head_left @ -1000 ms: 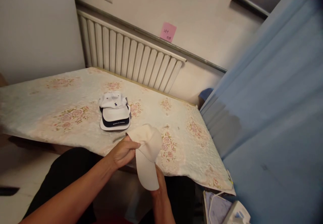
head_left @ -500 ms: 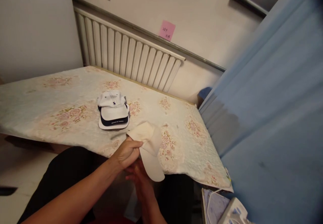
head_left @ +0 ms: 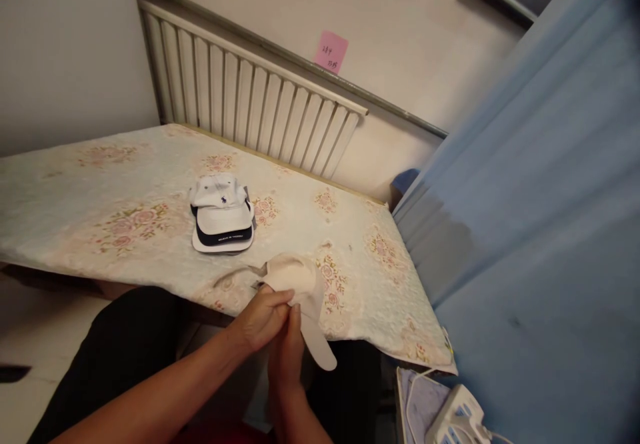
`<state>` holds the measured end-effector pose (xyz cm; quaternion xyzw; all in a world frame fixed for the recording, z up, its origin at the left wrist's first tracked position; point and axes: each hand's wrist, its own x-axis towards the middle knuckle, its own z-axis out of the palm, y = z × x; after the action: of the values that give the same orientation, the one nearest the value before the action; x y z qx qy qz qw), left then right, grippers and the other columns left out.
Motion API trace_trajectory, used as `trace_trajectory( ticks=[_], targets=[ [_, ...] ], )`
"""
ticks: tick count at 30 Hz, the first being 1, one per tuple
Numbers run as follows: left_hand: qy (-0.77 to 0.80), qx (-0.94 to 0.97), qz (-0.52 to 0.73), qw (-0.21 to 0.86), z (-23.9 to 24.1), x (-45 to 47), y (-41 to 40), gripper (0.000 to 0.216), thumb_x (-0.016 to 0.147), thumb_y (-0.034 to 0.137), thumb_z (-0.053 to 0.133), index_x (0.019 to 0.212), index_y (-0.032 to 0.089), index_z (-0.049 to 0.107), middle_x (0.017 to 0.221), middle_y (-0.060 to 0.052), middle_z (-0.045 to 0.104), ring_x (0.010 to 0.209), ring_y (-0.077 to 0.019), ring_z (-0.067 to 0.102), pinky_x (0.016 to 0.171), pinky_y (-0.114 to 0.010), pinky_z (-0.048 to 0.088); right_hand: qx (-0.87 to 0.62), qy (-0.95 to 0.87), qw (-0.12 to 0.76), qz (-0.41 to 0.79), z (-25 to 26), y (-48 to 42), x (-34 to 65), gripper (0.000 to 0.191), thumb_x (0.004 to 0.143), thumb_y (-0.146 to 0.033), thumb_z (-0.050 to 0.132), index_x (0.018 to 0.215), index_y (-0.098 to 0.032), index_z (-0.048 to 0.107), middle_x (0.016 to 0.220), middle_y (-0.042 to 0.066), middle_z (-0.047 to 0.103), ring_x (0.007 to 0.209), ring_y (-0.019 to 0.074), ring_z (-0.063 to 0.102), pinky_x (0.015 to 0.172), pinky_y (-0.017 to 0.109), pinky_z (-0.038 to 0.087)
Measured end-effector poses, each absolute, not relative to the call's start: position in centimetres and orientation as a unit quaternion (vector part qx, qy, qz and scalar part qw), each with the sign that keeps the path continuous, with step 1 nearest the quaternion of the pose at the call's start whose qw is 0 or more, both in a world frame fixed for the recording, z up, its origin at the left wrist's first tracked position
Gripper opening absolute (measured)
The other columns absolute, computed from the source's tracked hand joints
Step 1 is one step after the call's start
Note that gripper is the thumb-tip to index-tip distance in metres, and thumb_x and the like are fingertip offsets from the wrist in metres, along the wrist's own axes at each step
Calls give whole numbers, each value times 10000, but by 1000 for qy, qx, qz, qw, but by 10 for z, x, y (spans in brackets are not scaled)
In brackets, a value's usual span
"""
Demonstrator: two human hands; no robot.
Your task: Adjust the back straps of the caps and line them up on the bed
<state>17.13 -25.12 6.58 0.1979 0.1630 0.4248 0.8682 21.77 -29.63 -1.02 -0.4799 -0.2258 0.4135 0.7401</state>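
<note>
A cream cap (head_left: 299,283) lies at the near edge of the floral-covered table (head_left: 125,184), its brim hanging over the edge toward me. My left hand (head_left: 260,317) is closed on the back of the cap, fingers pinching the fabric. My right hand (head_left: 286,354) rises from below and presses against the cap's underside next to the left hand, fingers together. A loose strap trails from the cap to the left on the cloth. Farther back on the table sits a stack of white and navy caps (head_left: 221,213).
A white radiator (head_left: 250,97) runs along the wall behind the table, with a pink sticky note (head_left: 331,51) above it. A blue curtain (head_left: 540,197) fills the right side. A white appliance with a cord (head_left: 457,421) sits low at the right.
The cream cap has been lowered onto the table edge and flattened. My right hand has left the brim tip and come up beside the left hand.
</note>
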Motion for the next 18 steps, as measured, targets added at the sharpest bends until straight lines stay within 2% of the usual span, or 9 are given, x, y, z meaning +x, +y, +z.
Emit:
trace_trajectory(
  ticks=[4, 8, 13, 18],
  targets=[
    [183, 141, 422, 877, 66, 166, -242, 405, 859, 143, 566, 1257, 73, 569, 1080, -150, 721, 1044, -273, 664, 982, -397, 483, -448, -160, 769, 427, 7, -294, 220, 506, 869, -409, 514, 1296, -140, 553, 1239, 109, 655, 1119, 225, 625, 1006, 391, 467],
    [199, 112, 446, 866, 68, 157, -232, 382, 917, 165, 485, 1282, 67, 536, 1089, -143, 719, 1028, -247, 672, 985, -386, 489, -402, -153, 777, 459, 7, -292, 222, 505, 871, -387, 486, 1307, -137, 531, 1146, 111, 698, 984, 233, 672, 880, 402, 526],
    [187, 92, 480, 852, 66, 149, -224, 380, 919, 111, 454, 1287, 69, 538, 1081, -140, 723, 1030, -232, 676, 990, -378, 500, -414, -157, 780, 443, 2, -293, 229, 505, 862, -368, 497, 1333, -186, 493, 1172, 100, 683, 938, 223, 669, 734, 355, 549],
    [199, 104, 479, 849, 64, 152, -228, 450, 885, 60, 481, 1334, 76, 503, 1120, -144, 710, 1054, -237, 668, 1008, -379, 495, -397, -155, 783, 454, 5, -293, 230, 517, 879, -379, 475, 1358, -187, 469, 1182, 109, 679, 957, 226, 668, 766, 374, 544]
  ],
)
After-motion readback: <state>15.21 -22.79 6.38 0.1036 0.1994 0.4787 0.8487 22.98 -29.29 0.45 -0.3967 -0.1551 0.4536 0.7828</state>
